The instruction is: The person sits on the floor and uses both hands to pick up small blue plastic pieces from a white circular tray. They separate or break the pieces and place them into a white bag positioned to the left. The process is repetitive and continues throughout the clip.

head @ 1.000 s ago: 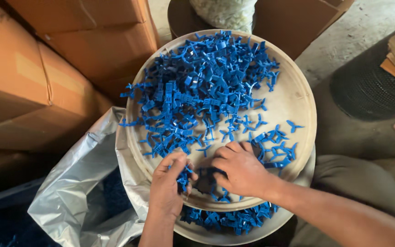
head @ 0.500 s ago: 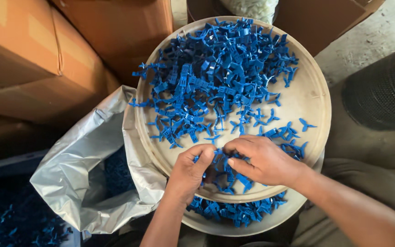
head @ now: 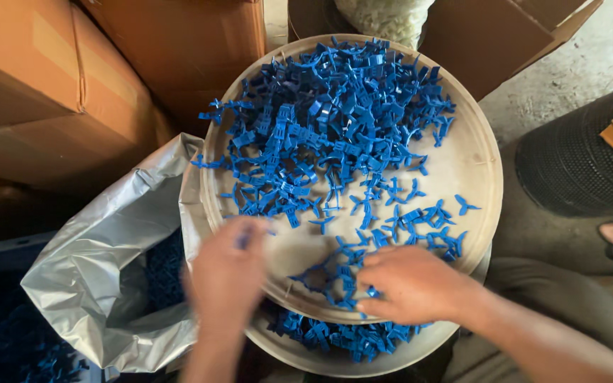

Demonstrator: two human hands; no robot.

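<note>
While the left hand (head: 227,273) hangs blurred over the near left rim of the round tray (head: 478,177), its fingers curl loosely about what seems a small blue piece; the blur leaves the grip uncertain. Right hand (head: 409,284): palm down on the tray's near side, fingers bent among scattered blue plastic parts (head: 335,128), pinching at one or two, though what it has hold of is hidden beneath the fingers. Most parts lie heaped across the far half of the tray, thinning toward the hands; more lie in a second tray (head: 335,339) beneath, and others show inside the silver bag (head: 94,284) to the left. Cardboard boxes (head: 44,92) stand behind. By appearance the parts are light, stiff moulded plastic, smooth, with thin prongs that interlock in the heap; probably best taken singly by the central stem between thumb and forefinger, since the slender arms look liable to snag or bend
</note>
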